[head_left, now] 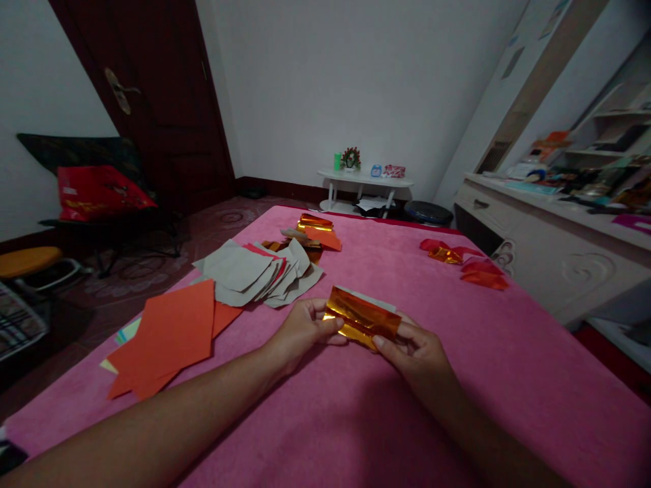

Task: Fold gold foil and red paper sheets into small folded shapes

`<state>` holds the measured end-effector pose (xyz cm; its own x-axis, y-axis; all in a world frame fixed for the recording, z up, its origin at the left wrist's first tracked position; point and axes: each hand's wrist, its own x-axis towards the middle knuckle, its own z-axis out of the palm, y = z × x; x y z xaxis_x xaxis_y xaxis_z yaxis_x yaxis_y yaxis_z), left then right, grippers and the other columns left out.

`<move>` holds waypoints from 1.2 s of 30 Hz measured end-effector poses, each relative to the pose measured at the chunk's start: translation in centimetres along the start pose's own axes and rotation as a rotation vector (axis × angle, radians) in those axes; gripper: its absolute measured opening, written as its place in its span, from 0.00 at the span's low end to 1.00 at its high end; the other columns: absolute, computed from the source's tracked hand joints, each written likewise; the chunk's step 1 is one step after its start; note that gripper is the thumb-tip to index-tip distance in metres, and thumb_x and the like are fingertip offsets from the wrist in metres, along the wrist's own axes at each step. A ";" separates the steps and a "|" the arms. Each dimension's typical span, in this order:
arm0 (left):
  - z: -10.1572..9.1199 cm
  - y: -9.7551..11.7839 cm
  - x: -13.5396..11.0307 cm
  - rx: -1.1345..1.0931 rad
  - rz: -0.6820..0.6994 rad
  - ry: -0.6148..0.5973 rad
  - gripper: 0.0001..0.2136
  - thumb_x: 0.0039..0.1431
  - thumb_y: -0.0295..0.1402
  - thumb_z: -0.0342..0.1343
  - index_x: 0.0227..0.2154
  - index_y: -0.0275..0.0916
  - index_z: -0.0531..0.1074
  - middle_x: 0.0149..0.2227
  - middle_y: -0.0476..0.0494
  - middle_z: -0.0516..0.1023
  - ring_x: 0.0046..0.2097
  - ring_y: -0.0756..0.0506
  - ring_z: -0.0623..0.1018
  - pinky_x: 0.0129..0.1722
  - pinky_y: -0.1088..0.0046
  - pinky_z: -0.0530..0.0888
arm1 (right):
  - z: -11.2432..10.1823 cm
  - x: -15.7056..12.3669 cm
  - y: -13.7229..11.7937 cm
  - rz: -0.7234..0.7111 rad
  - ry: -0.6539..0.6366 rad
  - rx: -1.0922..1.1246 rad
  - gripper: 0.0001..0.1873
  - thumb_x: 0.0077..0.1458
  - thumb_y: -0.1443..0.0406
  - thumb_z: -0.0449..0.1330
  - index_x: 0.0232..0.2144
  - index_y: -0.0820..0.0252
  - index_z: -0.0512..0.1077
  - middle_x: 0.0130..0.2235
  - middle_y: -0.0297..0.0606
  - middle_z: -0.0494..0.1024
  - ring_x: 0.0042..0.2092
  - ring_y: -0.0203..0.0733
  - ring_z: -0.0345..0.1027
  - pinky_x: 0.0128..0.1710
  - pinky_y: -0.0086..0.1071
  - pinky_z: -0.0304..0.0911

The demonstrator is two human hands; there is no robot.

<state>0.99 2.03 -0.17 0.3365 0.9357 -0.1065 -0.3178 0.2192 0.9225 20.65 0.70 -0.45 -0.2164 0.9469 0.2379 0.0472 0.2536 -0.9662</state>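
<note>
A sheet of shiny gold foil paper is held between my two hands just above the pink cloth, with a lengthwise crease across it and a pale strip along its far edge. My left hand pinches the left end, thumb on top. At the right end, my right hand grips it with the thumb in front and the fingers behind. Left of my hands lies a fanned pile of greyish paper sheets with some red among them. Nearer to me on that side are orange paper sheets.
Gold and orange folded papers lie behind the grey pile. Red and gold folded pieces sit at the right. A white side table stands by the wall, a cluttered cabinet to the right, and a chair with a red bag at left.
</note>
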 end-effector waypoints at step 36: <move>0.3 0.0 0.0 -0.144 0.078 0.039 0.14 0.43 0.29 0.66 0.35 0.32 0.73 0.35 0.42 0.77 0.35 0.47 0.77 0.40 0.69 0.73 | 0.3 -1.0 -1.5 -0.262 -0.103 -0.660 0.11 0.51 0.64 0.60 0.39 0.53 0.75 0.47 0.41 0.72 0.44 0.46 0.69 0.43 0.36 0.66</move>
<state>1.23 1.93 -0.08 0.2719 0.9609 -0.0531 -0.4662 0.1798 0.8662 20.50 -0.72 0.77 -0.3908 0.8232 0.4118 0.5539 0.5676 -0.6091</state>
